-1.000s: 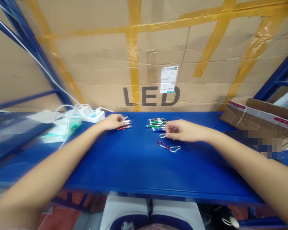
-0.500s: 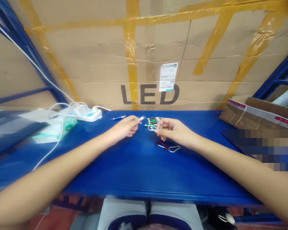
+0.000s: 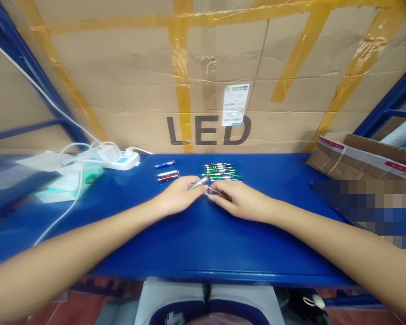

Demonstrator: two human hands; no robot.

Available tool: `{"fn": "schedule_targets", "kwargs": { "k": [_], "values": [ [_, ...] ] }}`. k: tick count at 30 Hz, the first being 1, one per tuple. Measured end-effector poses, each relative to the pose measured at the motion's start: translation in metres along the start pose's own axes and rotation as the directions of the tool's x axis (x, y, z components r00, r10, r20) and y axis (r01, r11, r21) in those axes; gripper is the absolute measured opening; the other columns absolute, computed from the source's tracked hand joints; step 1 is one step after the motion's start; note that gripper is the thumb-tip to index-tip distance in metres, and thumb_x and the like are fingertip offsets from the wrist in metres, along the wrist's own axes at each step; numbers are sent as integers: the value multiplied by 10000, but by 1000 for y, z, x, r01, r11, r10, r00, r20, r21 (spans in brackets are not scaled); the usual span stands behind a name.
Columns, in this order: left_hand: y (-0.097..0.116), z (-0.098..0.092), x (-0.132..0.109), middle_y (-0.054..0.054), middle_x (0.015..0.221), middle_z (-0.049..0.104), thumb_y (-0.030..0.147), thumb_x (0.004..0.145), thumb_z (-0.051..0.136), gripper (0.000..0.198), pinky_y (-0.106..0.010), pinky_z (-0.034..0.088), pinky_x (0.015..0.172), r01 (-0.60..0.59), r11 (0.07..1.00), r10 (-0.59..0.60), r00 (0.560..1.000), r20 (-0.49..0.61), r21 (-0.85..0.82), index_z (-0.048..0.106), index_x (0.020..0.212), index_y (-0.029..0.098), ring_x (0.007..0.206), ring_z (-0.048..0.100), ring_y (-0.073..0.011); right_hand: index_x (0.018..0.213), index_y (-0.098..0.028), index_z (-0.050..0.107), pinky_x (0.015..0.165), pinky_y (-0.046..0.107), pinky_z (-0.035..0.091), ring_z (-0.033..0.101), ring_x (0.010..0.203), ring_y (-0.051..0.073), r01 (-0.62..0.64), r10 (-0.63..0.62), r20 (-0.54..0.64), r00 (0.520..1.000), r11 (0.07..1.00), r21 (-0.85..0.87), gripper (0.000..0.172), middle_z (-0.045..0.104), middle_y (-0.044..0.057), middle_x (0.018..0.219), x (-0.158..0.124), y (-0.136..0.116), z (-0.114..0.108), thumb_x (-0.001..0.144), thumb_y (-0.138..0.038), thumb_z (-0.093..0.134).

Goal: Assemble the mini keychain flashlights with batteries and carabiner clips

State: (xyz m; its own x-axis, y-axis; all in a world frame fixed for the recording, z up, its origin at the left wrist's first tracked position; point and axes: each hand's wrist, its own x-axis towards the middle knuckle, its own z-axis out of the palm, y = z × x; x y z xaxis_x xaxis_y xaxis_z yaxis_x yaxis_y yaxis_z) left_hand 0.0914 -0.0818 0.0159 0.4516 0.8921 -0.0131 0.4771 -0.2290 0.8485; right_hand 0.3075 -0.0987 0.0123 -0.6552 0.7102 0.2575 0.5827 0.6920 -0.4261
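My left hand is closed on a small silver cylinder, which points up and to the right. Close beside it, my right hand pinches a silver carabiner at the cylinder's end; whether the two are joined cannot be made out. Behind my right hand lies a row of several green and black pen-like items. Left of the row are a red cylinder, a silver one and, farther back, a blue one.
A white power strip with cables and a green-white packet stand on the blue table at the left. At the right is an open cardboard box. A large taped carton rises behind.
Both hands have moved nearer to me and come together with the cylinder and carabiner. The red and silver cylinders at the left are now uncovered; the carabiners on the table are now hidden.
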Motion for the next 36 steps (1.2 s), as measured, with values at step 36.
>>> {"fn": "schedule_targets", "kwargs": {
  "k": [36],
  "values": [
    [4,7,-15,39,667,469,545,1058,307,489,-258,378,652,-204,979,205,950,237,-30,576,883,176,624,432,-117,974,-165,523,602,288,324,617,665,205,-172,186,-8,983,893,-416,225,720,88,832,1,-11,-14,1058,-278,347]
  ]
}}
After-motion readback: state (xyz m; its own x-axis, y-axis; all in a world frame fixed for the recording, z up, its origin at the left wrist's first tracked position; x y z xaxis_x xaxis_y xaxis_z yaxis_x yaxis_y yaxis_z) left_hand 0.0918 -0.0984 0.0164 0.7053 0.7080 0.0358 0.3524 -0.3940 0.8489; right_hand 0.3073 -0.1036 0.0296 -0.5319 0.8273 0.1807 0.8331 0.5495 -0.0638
